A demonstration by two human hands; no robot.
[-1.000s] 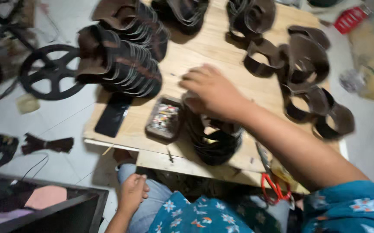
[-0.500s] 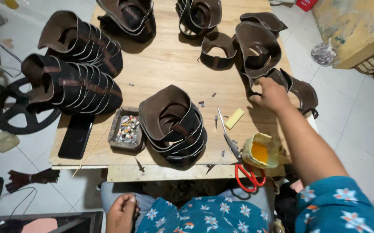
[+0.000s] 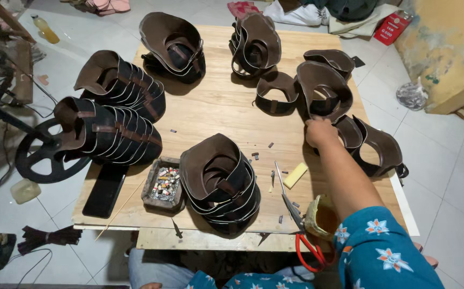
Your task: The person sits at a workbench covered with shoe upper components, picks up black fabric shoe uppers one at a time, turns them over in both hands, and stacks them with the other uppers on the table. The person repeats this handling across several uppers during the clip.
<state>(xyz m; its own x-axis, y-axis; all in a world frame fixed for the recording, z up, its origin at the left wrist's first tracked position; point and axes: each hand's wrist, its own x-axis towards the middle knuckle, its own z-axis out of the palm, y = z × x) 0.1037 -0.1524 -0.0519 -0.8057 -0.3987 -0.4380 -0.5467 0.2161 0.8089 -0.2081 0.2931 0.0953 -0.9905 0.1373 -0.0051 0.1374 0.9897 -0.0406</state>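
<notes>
A: Entry one, hands?

B: Right hand point(image 3: 320, 132) reaches across the pale wooden bench point(image 3: 216, 112), fingers curled onto the edge of a dark brown curved leather sandal upper point(image 3: 323, 91) at the far right, gripping it, as far as I can tell. Left hand: only a sliver at the bottom edge; state cannot be told.

A: Surroundings?

B: Nested stack of brown uppers point(image 3: 221, 182) nearest the body, likely within easy reach; red-handled scissors point(image 3: 301, 235) and yellow glue pot point(image 3: 320, 217) beside the arm.
</notes>
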